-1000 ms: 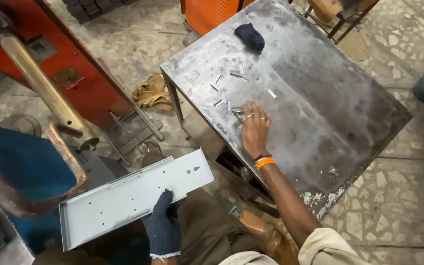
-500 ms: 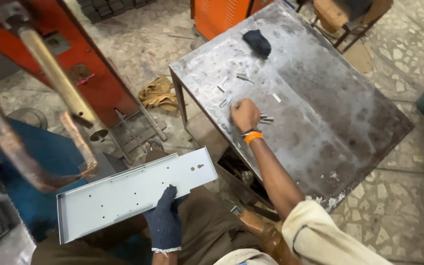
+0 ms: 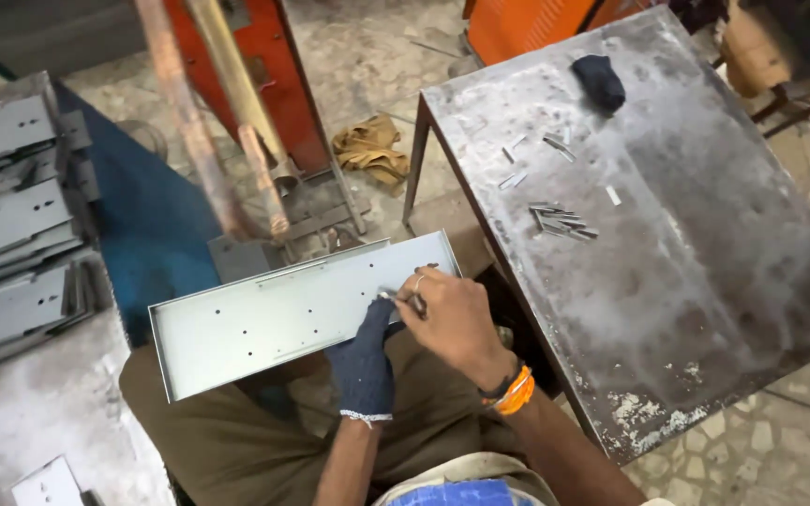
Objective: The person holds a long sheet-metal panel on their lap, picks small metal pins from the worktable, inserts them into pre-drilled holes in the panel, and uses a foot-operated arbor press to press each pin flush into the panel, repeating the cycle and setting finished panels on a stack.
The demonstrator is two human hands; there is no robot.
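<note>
A long grey sheet-metal tray (image 3: 274, 319) with small holes lies across my lap. My left hand (image 3: 365, 361), in a dark knit glove, grips its near edge at the right end. My bare right hand (image 3: 450, 319), with an orange wristband, is over the same end and pinches a small metal piece (image 3: 416, 302) against the tray next to the gloved fingers. Several more small metal pieces (image 3: 555, 220) lie scattered on the worn steel table (image 3: 705, 272) to my right.
A dark glove (image 3: 600, 80) lies at the table's far end. Stacked grey metal trays (image 3: 11, 215) sit at the left. A red machine with copper-coloured arms (image 3: 236, 122) stands ahead, a tan rag (image 3: 369, 150) on the floor beside it.
My right hand left the pieces on the table and came back to the tray's right end with a small metal piece. The view swung left; the left hand kept its hold.
</note>
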